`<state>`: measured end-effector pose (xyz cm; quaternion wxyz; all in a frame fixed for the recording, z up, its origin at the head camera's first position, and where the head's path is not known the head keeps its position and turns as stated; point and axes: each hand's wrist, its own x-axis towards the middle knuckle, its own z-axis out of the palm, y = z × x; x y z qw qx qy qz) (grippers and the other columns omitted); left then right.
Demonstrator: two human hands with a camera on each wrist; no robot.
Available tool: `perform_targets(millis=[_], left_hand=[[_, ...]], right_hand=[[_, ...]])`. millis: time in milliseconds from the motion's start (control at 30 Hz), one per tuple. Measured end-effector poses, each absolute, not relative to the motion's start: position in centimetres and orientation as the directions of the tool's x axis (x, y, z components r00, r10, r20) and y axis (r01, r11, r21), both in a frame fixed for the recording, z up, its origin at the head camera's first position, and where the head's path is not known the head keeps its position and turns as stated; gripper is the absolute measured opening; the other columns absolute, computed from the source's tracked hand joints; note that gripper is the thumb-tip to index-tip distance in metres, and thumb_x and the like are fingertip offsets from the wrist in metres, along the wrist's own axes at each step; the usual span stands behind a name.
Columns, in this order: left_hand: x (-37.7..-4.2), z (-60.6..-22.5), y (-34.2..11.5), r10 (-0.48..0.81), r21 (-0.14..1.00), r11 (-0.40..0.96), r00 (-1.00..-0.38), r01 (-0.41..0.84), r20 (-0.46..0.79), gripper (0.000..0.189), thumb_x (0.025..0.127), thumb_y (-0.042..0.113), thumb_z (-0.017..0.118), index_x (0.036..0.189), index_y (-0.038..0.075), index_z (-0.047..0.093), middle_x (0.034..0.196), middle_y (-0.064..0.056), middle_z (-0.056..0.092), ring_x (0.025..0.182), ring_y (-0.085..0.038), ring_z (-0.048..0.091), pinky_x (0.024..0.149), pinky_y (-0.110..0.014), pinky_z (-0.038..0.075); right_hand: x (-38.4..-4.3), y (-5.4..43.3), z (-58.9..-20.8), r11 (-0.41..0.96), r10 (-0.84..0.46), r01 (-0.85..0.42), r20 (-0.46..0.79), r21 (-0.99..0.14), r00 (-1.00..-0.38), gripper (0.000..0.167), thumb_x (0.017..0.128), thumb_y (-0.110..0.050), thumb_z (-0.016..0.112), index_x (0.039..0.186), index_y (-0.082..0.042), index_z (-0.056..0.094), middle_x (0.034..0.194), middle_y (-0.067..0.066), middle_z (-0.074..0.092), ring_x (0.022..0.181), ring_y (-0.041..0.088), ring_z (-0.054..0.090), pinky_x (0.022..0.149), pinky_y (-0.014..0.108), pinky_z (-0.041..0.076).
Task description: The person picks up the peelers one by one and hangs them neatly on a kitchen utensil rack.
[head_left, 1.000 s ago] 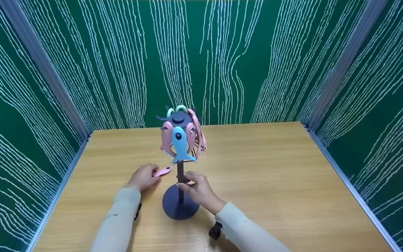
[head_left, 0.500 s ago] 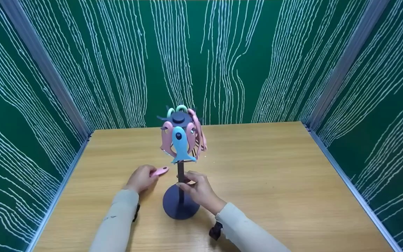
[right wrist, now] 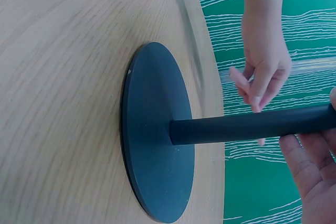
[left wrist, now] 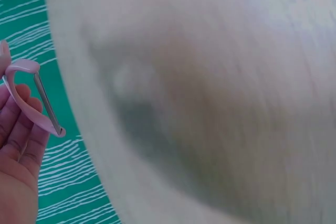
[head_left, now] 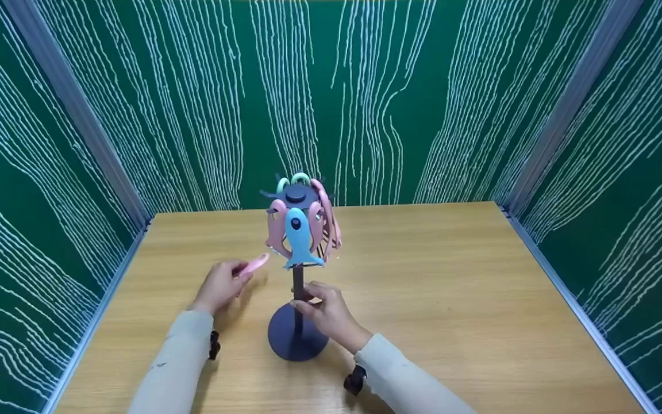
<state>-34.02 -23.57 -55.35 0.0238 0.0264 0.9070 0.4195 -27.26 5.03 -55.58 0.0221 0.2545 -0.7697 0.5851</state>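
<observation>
My left hand [head_left: 219,286] pinches a pink peeler [head_left: 255,264] with a hole in its handle end, held above the table to the left of a dark rotating-style stand [head_left: 298,282]. In the left wrist view the peeler's pink frame [left wrist: 38,117] and metal blade show beside the fingers. My right hand [head_left: 331,313] grips the stand's post between thumb and fingers, above the round base [head_left: 285,339]. From the stand's top hooks hang a blue fish-shaped peeler [head_left: 297,237], facing me, and several pink ones. Green handles [head_left: 300,177] show at the back, mostly hidden.
A light wooden table [head_left: 451,287] carries the stand. Green walls [head_left: 193,86] with white wavy lines enclose its back and sides, with metal posts [head_left: 566,103] at the corners. One hook [head_left: 268,194] at the stand's left side bears no peeler.
My left hand has lifted the pink peeler off the table and drawn it slightly left and away from the stand. The right hand and stand have stayed in place.
</observation>
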Motion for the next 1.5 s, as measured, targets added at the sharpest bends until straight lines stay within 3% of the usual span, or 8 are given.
perform_targets(millis=[133, 467, 800, 1267, 1500], left_hand=[[-33.7, -54.5, -23.8, 0.075, 0.784, 0.619, -0.997, 0.047, 0.001, 0.037, 0.109, 0.021, 0.069, 0.142, 0.004, 0.068, 0.116, -0.014, 0.071, 0.085, -0.021, 0.066, 0.069, -0.026, 0.055], [-32.7, -52.3, -24.2, 0.077, 0.798, 0.584, -0.989, 0.150, 0.129, 0.033, 0.108, 0.020, 0.071, 0.138, 0.005, 0.071, 0.115, -0.015, 0.072, 0.086, -0.022, 0.065, 0.069, -0.022, 0.057], [-31.9, -50.5, -24.0, 0.065, 0.780, 0.572, -0.962, 0.254, 0.265, 0.031, 0.106, 0.016, 0.072, 0.134, 0.003, 0.073, 0.109, -0.013, 0.071, 0.083, -0.024, 0.063, 0.059, -0.020, 0.051], [-30.6, -47.0, -22.9, 0.051, 0.758, 0.547, -0.917, 0.356, 0.395, 0.034, 0.102, 0.016, 0.078, 0.135, 0.005, 0.074, 0.116, -0.012, 0.073, 0.103, -0.026, 0.064, 0.076, -0.015, 0.056], [-30.0, -45.2, -22.2, 0.063, 0.727, 0.524, -0.871, 0.445, 0.488, 0.033, 0.101, 0.014, 0.079, 0.132, 0.004, 0.076, 0.113, -0.011, 0.074, 0.100, -0.022, 0.063, 0.080, -0.013, 0.054]], right_hand=[[-27.3, 5.0, -55.6, 0.191, -0.367, -0.420, 0.332, -0.887, -0.869, 0.019, 0.104, -0.009, 0.074, 0.121, -0.007, 0.081, 0.108, 0.009, 0.078, 0.098, 0.016, 0.072, 0.082, 0.030, 0.067], [-27.3, 4.9, -55.7, 0.175, -0.364, -0.429, 0.347, -0.886, -0.865, 0.019, 0.103, -0.008, 0.074, 0.121, -0.006, 0.081, 0.109, 0.015, 0.078, 0.099, 0.015, 0.073, 0.083, 0.030, 0.067], [-27.3, 4.9, -55.6, 0.176, -0.363, -0.427, 0.344, -0.887, -0.866, 0.019, 0.103, -0.008, 0.074, 0.121, -0.006, 0.081, 0.111, 0.019, 0.078, 0.101, 0.017, 0.073, 0.084, 0.030, 0.067], [-27.3, 5.0, -55.5, 0.199, -0.371, -0.431, 0.339, -0.880, -0.864, 0.018, 0.104, -0.009, 0.074, 0.120, -0.008, 0.081, 0.109, 0.009, 0.079, 0.100, 0.016, 0.072, 0.083, 0.029, 0.066], [-27.2, 5.0, -55.4, 0.196, -0.366, -0.435, 0.346, -0.879, -0.864, 0.016, 0.103, -0.009, 0.075, 0.119, -0.009, 0.081, 0.108, 0.009, 0.079, 0.099, 0.016, 0.073, 0.082, 0.030, 0.067]])
